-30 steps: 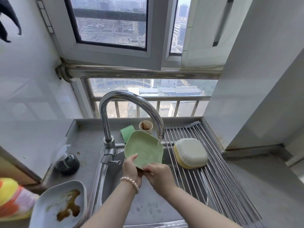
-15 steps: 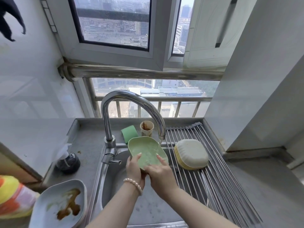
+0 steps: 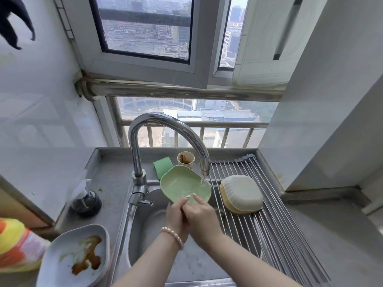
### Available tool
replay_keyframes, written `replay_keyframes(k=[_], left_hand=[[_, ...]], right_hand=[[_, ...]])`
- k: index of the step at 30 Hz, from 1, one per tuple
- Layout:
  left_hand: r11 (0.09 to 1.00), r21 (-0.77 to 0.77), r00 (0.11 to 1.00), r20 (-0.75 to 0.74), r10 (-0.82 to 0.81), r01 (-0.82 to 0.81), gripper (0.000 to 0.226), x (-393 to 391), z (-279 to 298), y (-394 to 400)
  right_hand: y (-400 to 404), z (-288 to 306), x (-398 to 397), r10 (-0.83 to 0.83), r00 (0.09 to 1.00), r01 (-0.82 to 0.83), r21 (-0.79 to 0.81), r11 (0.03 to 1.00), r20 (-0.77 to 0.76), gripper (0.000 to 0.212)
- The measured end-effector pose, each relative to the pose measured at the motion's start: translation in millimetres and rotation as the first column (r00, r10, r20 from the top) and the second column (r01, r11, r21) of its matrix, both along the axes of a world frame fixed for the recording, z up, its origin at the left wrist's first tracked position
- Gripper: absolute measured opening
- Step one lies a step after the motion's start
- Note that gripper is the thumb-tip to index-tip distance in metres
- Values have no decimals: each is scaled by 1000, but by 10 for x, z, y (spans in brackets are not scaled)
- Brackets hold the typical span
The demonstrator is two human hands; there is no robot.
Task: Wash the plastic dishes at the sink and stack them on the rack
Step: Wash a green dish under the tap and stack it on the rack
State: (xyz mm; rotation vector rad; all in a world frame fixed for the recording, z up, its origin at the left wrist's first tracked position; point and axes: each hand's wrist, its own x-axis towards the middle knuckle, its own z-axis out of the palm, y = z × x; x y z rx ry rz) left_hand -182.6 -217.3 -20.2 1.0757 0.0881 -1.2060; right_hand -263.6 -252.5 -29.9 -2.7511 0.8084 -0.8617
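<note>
1. The green dish [image 3: 184, 184] is tilting over the sink [image 3: 145, 241] under the faucet [image 3: 165, 129], water striking its right edge.
2. The left hand [image 3: 176, 216] and right hand [image 3: 202, 217] are clamping its near rim, fingers [image 3: 198, 198] closed on it.
3. Wet plastic is probably slippery; it could be dropping into the sink.
4. Runoff may be splashing the cream dish [image 3: 241, 194] drying on the rack [image 3: 279, 235].
5. The stained grey dish [image 3: 76, 257] is waiting at the near left on the desk [image 3: 112, 175].
</note>
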Motion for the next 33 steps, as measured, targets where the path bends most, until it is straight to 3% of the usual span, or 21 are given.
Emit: replay_keyframes(k=[3, 4, 6, 8, 10, 12, 14, 16, 18, 20, 22, 24, 26, 29, 31, 33], left_hand=[[1000, 19, 1000, 3, 25, -25, 32, 23, 45, -42], [999, 26, 1000, 0, 21, -21, 34, 79, 78, -50], [998, 62, 999, 32, -14, 12, 30, 183, 129, -44], [990, 120, 996, 36, -79, 74, 28, 242, 162, -29], [982, 144, 991, 23, -129, 125, 25, 239, 149, -8], [989, 109, 995, 1, -98, 98, 23, 201, 142, 0], [999, 48, 1000, 13, -8, 7, 23, 95, 57, -17], [996, 19, 996, 25, 83, -83, 17, -31, 20, 11], [992, 13, 992, 9, 125, -125, 14, -73, -1, 7], [986, 30, 986, 3, 165, -165, 36, -8, -40, -31], [983, 40, 983, -19, 182, -181, 60, 89, -98, -52], [981, 47, 982, 32, 188, -189, 50, 128, -56, -26], [985, 61, 981, 121, 154, -162, 28, 107, 6, -10], [996, 61, 991, 126, 51, -59, 31, 34, 8, 23], [996, 84, 998, 68, 3, -9, 42, -9, -28, 32], [998, 68, 1000, -12, -20, 21, 50, -22, -77, 43]], right_hand=[[76, -8, 19, -16, 983, -30, 250, 968, 181, 15], [33, -49, -51, 12, 983, -58, 245, 968, 182, 15], [-137, -131, -224, 39, 996, -44, 68, 997, 82, 16], [-319, -190, -356, -27, 992, 16, -94, 995, -124, 5], [-363, -192, -387, -106, 946, 62, -151, 987, -306, 28], [-284, -166, -322, -143, 936, 86, -186, 979, -322, 32], [-151, -84, -187, -134, 970, 91, -206, 974, -202, 18], [-27, -30, -35, -85, 992, 73, -119, 990, -95, 17], [32, -2, 26, -46, 999, 46, 75, 996, -5, 18], [27, 43, -25, -3, 1000, -3, 331, 944, 17, 28], [-23, 80, -110, 96, 992, -44, 488, 872, -82, 56], [-91, 92, -186, 155, 959, -56, 378, 924, -236, 86], [-170, 121, -213, 67, 896, 23, 195, 980, -439, 102], [-242, 236, -183, -110, 698, 217, 63, 974, -707, 92], [-236, 335, -97, -132, 585, 332, 88, 939, -800, 82], [-231, 373, -27, -114, 517, 385, 111, 916, -848, 87]])
